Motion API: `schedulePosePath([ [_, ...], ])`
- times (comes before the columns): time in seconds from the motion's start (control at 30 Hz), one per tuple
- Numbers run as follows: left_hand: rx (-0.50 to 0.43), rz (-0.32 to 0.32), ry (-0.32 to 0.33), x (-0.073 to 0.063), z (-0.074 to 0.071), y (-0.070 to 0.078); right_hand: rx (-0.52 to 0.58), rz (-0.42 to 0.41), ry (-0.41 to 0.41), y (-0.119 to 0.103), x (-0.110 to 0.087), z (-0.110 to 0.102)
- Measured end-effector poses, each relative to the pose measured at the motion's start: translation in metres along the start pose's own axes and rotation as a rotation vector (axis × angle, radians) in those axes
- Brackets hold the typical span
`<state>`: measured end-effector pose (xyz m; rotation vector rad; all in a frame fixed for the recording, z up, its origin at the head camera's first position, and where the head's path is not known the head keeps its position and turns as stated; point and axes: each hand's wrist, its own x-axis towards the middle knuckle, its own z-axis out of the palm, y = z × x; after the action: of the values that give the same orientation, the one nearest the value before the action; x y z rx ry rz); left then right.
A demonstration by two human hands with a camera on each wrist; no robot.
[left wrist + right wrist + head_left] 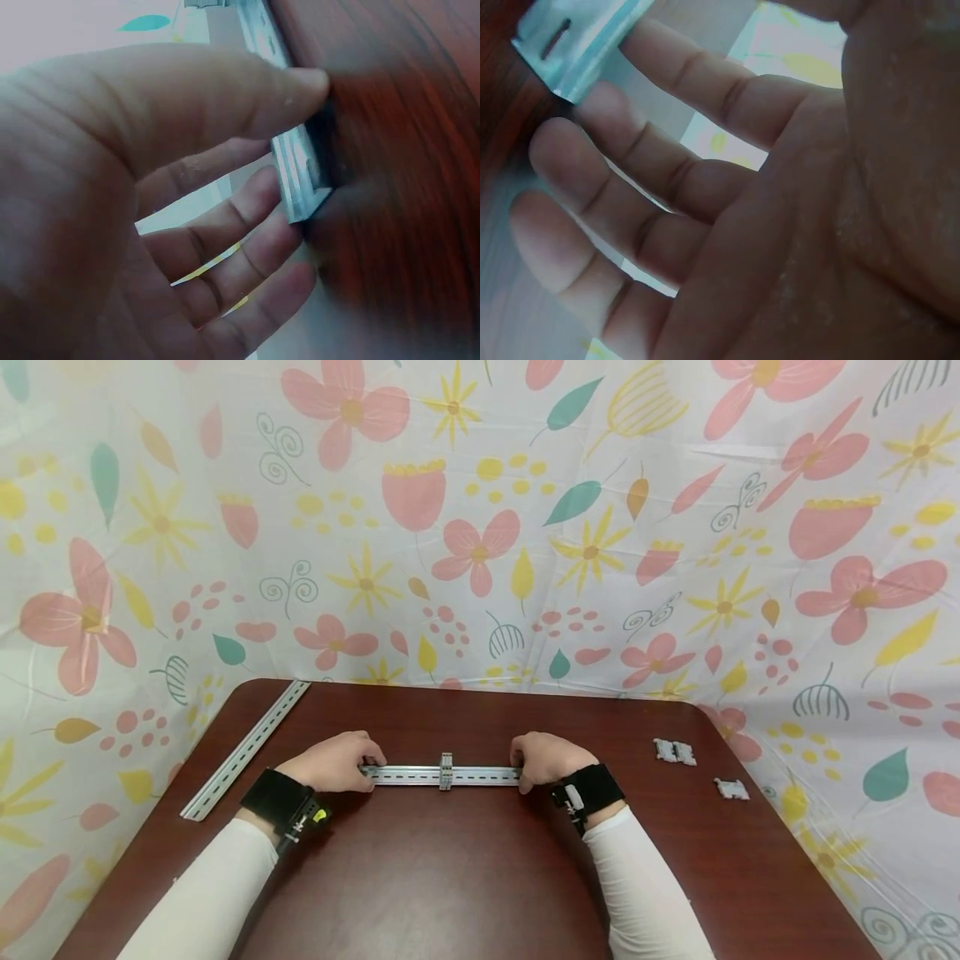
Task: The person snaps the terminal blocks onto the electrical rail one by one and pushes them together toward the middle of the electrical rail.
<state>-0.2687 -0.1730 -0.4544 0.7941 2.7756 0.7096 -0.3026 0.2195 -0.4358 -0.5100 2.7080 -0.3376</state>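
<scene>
While a hand sits at each end of it, the slotted DIN rail lies crosswise on the dark red-brown counter, as I see it from the head camera. It is silvery metal with a row of dark slots along its middle, and a small cluster of grey terminal blocks stands across it near mid-length. The left hand grips the left end, the right hand the right end, both with thumb nearer me and fingers bent over the far side. A longer slotted rail lies aslant at the counter's left; two loose terminal blocks and a third block lie at the right.

On my left wrist feed, the rail's cut end shows its bent metal profile. The thumb presses across it, with the fingers spread and slightly bent on the opposite side.

My right wrist feed shows a bright corner of rail with one oval slot. The fingers fan toward its edge, gently bent; the thumb is mostly cropped off.
</scene>
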Motion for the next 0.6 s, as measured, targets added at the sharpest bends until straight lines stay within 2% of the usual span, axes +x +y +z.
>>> schedulePosePath([
  [0.07,0.014,0.005,0.014,0.001,0.001,-0.001,0.013,-0.008,0.0,0.001,0.001,0.0],
  [0.2,0.051,-0.024,0.044,0.005,0.004,-0.005,0.026,-0.042,0.007,0.005,0.004,-0.001],
  [0.6,0.126,-0.083,0.117,0.033,0.007,-0.017,-0.034,-0.1,0.1,0.022,0.025,-0.007],
])
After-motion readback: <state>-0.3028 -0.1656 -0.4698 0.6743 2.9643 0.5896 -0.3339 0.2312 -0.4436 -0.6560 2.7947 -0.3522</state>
